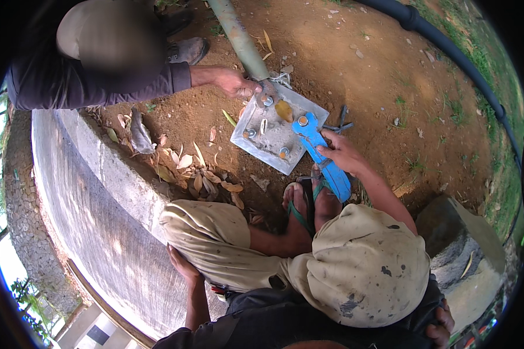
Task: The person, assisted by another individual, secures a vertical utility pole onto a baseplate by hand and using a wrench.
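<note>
My right hand (344,152) is closed round a blue wrench (312,136). The head of this wrench sits round a rusty bolt (302,121) at the right corner of a grey metal base plate (256,148). Other bolts stand near the plate's corners, one a rusty-topped bolt (283,152) at the near corner. My left hand (183,264) rests against my left trouser leg (215,232), fingers stretched out and holding nothing. Opposite me, a co-worker's hand (237,81) reaches to the plate's far corner, beside another bolt (267,100); what its fingers grip is unclear.
A green-grey pole (236,38) meets the plate's far corner. A curved concrete kerb (99,192) runs along the left. Dry leaves (206,180) lie beside it. A black pipe (448,49) crosses the right; a rock (463,262) stands near my knee. Another hand (441,323), owner unclear, shows lower right.
</note>
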`<state>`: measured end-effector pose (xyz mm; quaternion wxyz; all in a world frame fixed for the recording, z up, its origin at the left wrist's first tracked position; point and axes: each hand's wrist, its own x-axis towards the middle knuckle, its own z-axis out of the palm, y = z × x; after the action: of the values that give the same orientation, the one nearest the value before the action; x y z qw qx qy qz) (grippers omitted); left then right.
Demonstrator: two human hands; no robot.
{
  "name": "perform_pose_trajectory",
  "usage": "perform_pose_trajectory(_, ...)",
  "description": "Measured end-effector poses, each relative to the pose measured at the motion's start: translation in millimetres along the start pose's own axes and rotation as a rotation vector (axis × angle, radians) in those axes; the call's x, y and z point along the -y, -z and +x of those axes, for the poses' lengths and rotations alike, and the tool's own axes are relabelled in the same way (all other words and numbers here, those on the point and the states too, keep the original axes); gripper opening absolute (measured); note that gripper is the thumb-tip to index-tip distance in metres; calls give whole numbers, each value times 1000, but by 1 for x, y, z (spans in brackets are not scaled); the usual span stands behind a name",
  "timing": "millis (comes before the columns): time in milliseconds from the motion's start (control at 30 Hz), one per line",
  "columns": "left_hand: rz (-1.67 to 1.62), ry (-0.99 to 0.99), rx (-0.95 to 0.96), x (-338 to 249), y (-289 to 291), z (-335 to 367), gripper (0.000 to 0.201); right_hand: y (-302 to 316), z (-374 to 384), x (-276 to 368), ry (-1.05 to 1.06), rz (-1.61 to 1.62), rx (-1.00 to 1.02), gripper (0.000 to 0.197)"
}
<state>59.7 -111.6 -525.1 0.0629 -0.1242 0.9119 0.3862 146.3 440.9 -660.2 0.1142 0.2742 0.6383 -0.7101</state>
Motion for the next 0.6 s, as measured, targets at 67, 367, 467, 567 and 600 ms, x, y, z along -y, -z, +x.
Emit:
perform_pose_trajectory(67,-51,17,3,8,3,2,58,33,15,1,16,-217,93,46)
perform_pose_trajectory(367,-129,1,6,27,6,9,60,113,48,93,163,-847,297,37)
perform_pose_trajectory(467,-198,42,10,27,6,7,60,109,8,84,75,-740,234,35)
perform_pose_trajectory(567,-229,122,-13,26,4,6,62,84,-22,60,89,-587,99,34)
perform_pose_trajectory(600,-255,170,-27,20,0,4,63,72,-25,43,76,-482,71,34)
